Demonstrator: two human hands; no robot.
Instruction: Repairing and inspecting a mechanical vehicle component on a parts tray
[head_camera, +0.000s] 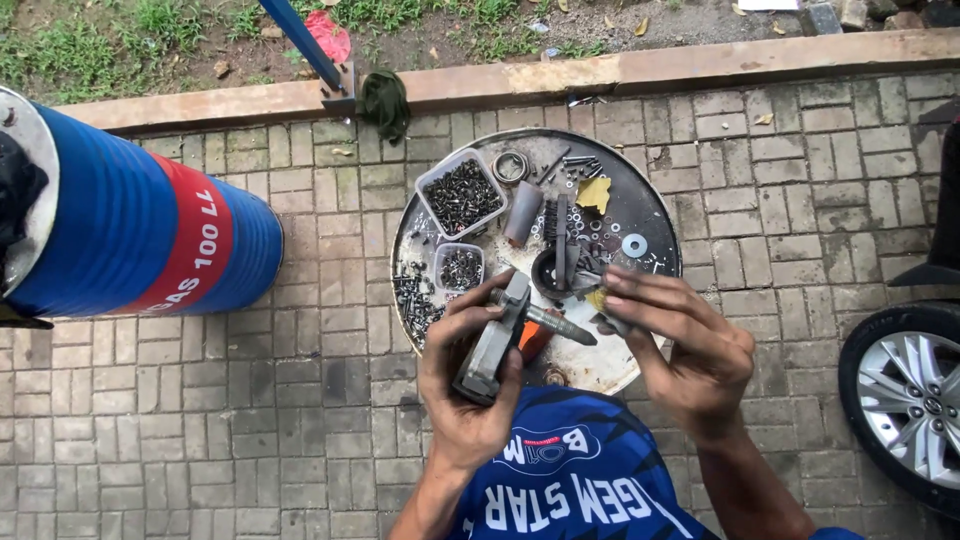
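Observation:
My left hand grips a grey metal bracket-shaped part with a long bolt or pin sticking out to the right. My right hand is beside it, fingers pinching a small dark piece near the bolt's tip. Both hands hover over the near edge of a round metal lid used as a tray on the paving.
On the lid lie a large clear tub of screws, a smaller tub, loose bolts, washers, a grey tube and a yellow leaf. A blue and red drum lies at left; a car wheel stands at right.

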